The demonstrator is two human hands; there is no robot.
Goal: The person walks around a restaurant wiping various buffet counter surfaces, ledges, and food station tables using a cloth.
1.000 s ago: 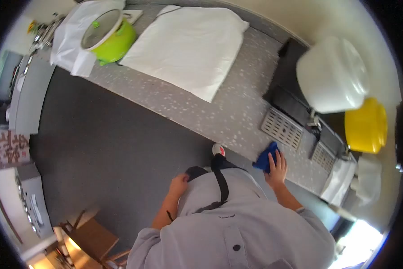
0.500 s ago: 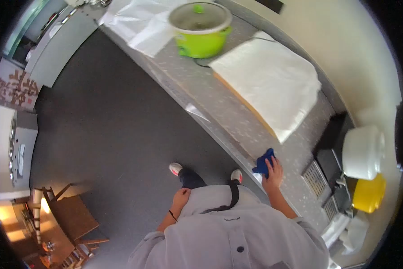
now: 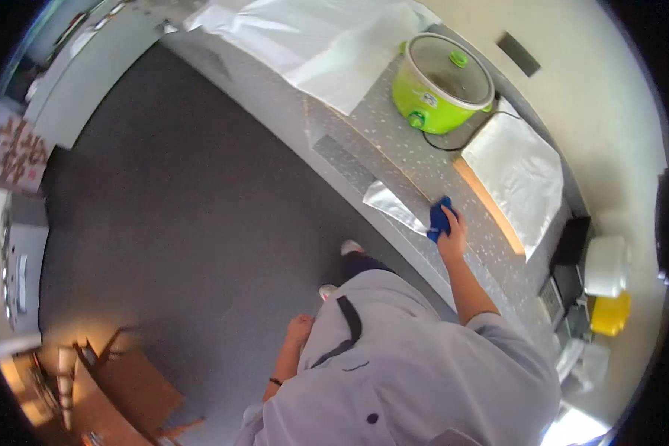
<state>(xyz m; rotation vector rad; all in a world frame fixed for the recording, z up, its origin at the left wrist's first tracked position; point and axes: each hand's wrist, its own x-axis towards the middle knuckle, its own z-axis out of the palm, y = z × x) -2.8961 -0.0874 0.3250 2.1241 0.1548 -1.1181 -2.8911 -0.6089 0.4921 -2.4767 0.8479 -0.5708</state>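
My right hand [image 3: 454,236] grips a bunched dark blue cloth [image 3: 441,220], pressed to the front edge of the speckled grey counter [image 3: 394,160]. Just left of the cloth, a shiny silver strip [image 3: 394,207] hangs over that edge. Beyond my hand lies a board with a light brown edge, covered by a silvery white sheet [image 3: 516,167]. Further back is a lime green slow cooker [image 3: 442,89] with a glass lid and a dark cord. My left hand [image 3: 299,328] hangs low beside my grey shirt, fingers curled, with nothing visible in it.
A large silvery sheet [image 3: 312,52] covers the counter's far part. At the right stand a white pot [image 3: 606,266], a yellow container [image 3: 610,313] and dark racks. Dark grey floor [image 3: 178,193] runs along the left. A wooden chair [image 3: 137,386] is at lower left.
My right hand and the blue cloth have moved along the counter's front edge, closer to the hanging silver strip. My body and view have shifted, and my feet have changed position.
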